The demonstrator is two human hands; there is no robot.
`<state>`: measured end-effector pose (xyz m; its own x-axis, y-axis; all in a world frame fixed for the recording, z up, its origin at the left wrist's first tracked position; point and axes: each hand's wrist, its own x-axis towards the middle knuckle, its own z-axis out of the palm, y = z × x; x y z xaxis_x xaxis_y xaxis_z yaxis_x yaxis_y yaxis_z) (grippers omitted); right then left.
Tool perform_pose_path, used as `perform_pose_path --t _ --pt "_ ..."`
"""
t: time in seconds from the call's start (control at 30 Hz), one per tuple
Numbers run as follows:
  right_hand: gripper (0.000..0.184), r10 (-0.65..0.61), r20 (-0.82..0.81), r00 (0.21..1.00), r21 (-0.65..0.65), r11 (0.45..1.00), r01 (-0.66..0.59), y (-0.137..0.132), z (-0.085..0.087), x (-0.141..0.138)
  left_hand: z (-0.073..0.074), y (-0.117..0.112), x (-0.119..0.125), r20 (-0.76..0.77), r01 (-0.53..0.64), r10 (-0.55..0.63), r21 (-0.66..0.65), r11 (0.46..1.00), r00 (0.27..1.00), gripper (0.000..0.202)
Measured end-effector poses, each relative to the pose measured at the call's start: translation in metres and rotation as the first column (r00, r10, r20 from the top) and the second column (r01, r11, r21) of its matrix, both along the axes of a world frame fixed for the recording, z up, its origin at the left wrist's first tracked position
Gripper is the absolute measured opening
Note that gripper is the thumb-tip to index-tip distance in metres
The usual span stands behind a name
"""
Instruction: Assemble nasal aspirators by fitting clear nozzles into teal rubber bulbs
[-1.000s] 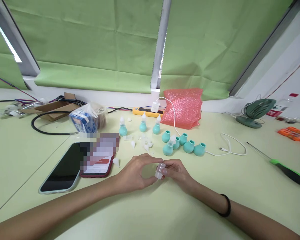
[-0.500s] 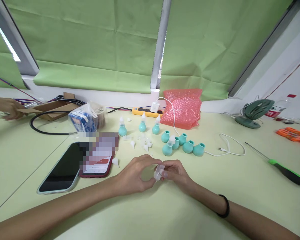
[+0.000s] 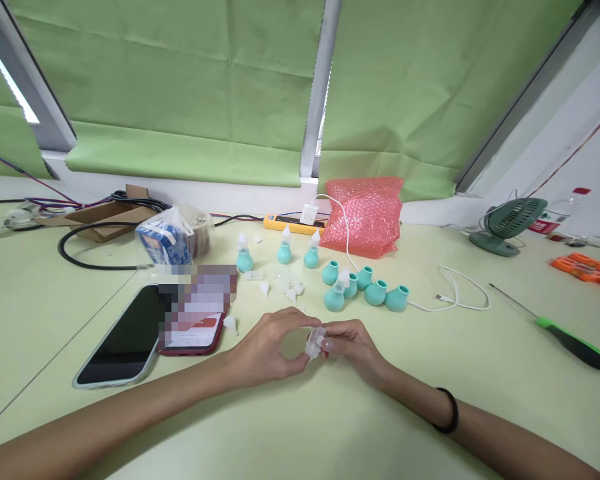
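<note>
Between my two hands, above the near part of the table, is a small clear plastic piece [image 3: 314, 343], tube-like and partly hidden by fingers. My left hand [image 3: 267, 350] pinches it between thumb and index finger. From the other side, my right hand [image 3: 353, 347] grips it with thumb and fingers. Behind the hands lie several white cone-shaped tips [image 3: 293, 293] and a clear tube [image 3: 254, 275]. Farther back, a teal bulb with a clear tip [image 3: 284, 251] stands upright, with similar ones beside it. Several open teal bulbs [image 3: 376, 293] are grouped to the right.
Two phones lie at left, one a black-screened phone [image 3: 127, 337]. A screwdriver [image 3: 575, 343], a white cable [image 3: 455, 300] and a green fan [image 3: 510, 223] are at right. Pink bubble wrap [image 3: 363, 217], a power strip [image 3: 290, 225] and a cardboard box [image 3: 107, 220] line the back.
The clear piece has shifted slightly in my fingers; both hands keep their grip. Another person's hand at the far left has gone out of view.
</note>
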<state>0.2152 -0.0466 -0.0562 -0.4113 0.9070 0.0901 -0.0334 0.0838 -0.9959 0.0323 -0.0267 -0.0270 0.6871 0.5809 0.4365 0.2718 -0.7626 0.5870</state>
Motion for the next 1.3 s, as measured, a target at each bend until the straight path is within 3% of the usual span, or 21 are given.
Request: perform_pose_path --t 0.3,0.43,0.53,0.63,0.7,0.73,0.8,0.87,0.9,0.97,1.03,1.13,1.2,1.3 --pt "0.019 -0.049 -0.087 0.995 -0.021 0.999 0.048 -0.002 0.0 -0.006 -0.001 0.0 -0.001 0.014 0.048 -0.048 0.016 0.999 0.999 0.04" --pt "0.019 -0.037 -0.038 0.999 0.015 0.999 0.037 -0.003 0.002 -0.007 0.0 -0.001 -0.001 -0.005 0.056 -0.056 0.011 0.998 0.998 0.04" --pt "0.021 -0.087 0.034 0.996 0.074 0.994 0.085 -0.005 0.001 -0.006 0.003 -0.003 -0.001 -0.003 0.042 -0.042 -0.019 0.999 0.999 0.039" --pt "0.016 -0.208 0.05 0.977 0.232 0.954 0.192 -0.008 0.0 -0.002 0.009 -0.003 -0.002 0.044 -0.005 0.01 -0.104 0.995 0.999 0.036" --pt "0.013 -0.332 0.021 0.943 0.39 0.871 0.298 -0.007 0.002 0.003 0.012 -0.003 -0.002 0.112 -0.028 0.052 -0.204 0.979 0.992 0.036" --pt "0.01 -0.407 -0.012 0.913 0.474 0.802 0.364 -0.005 0.004 0.007 0.013 -0.002 -0.003 0.153 -0.025 0.068 -0.27 0.963 0.986 0.036" --pt "0.004 -0.57 -0.115 0.814 0.621 0.598 0.507 0.003 0.01 0.015 0.013 0.0 -0.003 0.225 0.017 0.086 -0.42 0.907 0.971 0.035" --pt "0.006 -0.7 -0.198 0.686 0.709 0.381 0.593 0.014 0.017 0.025 0.012 0.003 -0.002 0.289 0.086 0.101 -0.569 0.818 0.952 0.034" --pt "0.01 -0.757 -0.193 0.624 0.748 0.298 0.593 0.02 0.02 0.03 0.012 0.004 -0.001 0.314 0.12 0.113 -0.635 0.763 0.943 0.035" --pt "0.02 -0.867 -0.066 0.495 0.848 0.213 0.486 0.032 0.024 0.04 0.014 0.006 0.0 0.345 0.178 0.146 -0.748 0.64 0.927 0.039" --pt "0.025 -0.943 0.13 0.307 0.926 0.226 0.302 0.041 0.026 0.048 0.016 0.006 0.0 0.365 0.223 0.181 -0.82 0.527 0.913 0.042" --pt "0.024 -0.928 0.373 0.008 0.924 0.372 0.087 0.048 0.021 0.054 0.018 0.006 -0.001 0.393 0.277 0.224 -0.865 0.417 0.892 0.042" --pt "0.022 -0.875 0.475 -0.094 0.879 0.476 0.006 0.049 0.017 0.056 0.018 0.006 -0.002 0.409 0.308 0.255 -0.882 0.357 0.876 0.041" --pt "0.021 -0.835 0.531 -0.143 0.837 0.543 -0.061 0.049 0.012 0.056 0.014 0.008 -0.003 0.414 0.346 0.292 -0.902 0.259 0.862 0.041"
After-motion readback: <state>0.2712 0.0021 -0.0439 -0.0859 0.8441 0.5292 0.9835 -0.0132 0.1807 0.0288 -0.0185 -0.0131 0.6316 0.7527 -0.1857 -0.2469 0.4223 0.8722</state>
